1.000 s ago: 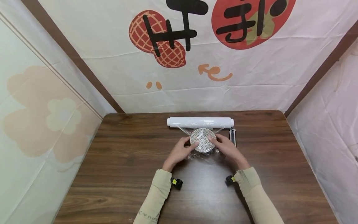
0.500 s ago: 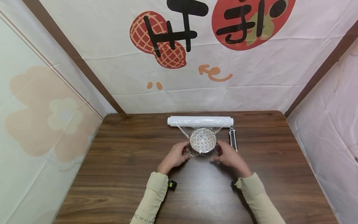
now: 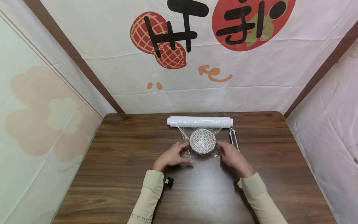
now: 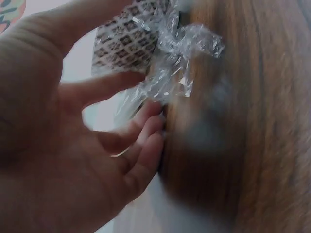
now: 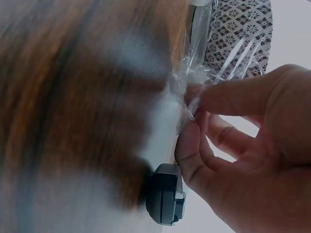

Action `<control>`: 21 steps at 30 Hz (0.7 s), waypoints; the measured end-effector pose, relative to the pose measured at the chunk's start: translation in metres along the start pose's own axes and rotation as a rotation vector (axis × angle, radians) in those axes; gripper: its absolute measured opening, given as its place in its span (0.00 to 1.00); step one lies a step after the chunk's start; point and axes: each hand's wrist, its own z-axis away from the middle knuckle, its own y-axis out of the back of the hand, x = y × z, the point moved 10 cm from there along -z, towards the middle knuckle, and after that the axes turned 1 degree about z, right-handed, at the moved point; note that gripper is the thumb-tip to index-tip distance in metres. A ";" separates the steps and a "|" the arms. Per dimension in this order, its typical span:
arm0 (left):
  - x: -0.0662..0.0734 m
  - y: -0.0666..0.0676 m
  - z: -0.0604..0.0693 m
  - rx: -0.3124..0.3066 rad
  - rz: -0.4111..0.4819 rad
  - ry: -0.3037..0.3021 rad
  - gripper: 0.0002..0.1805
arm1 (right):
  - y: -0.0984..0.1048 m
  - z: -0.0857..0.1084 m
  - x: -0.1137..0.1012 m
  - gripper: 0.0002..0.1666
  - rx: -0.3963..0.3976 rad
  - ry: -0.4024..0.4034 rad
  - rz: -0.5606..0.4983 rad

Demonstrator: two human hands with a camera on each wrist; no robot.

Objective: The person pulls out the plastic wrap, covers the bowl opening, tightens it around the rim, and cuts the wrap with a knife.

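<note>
A round patterned bowl (image 3: 202, 141) stands wrapped in clear plastic film (image 4: 167, 80), which stretches back to a white roll (image 3: 200, 121). At the bowl's left, my left hand (image 3: 173, 156) has its thumb and fingers spread apart; in the left wrist view a fingertip reaches the film beside the patterned side (image 4: 127, 43). On the bowl's right is my right hand (image 3: 232, 157). The right wrist view shows this hand (image 5: 243, 131) pinching crumpled film (image 5: 187, 92) between thumb and fingers, low beside the bowl (image 5: 239, 36).
A utility knife (image 3: 234, 139) lies right of the bowl, its top near the roll's right end. The brown wooden table (image 3: 126, 177) has a printed cloth (image 3: 195, 98) hanging behind it. In the right wrist view a small dark object (image 5: 166, 195) is below the fingers.
Both hands have come off the bowl's top and moved outward and down to its sides. My left thumb has swung away from the fingers. The bowl has hardly moved.
</note>
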 end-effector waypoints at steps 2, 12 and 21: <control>0.001 0.001 0.000 0.034 -0.004 0.012 0.49 | 0.002 -0.001 -0.001 0.26 0.023 0.006 0.011; 0.018 0.003 -0.005 0.183 -0.082 -0.077 0.20 | 0.004 -0.005 0.006 0.18 0.067 -0.066 0.037; 0.017 0.013 -0.014 0.344 -0.081 -0.110 0.06 | -0.004 -0.018 0.016 0.19 0.052 -0.154 0.044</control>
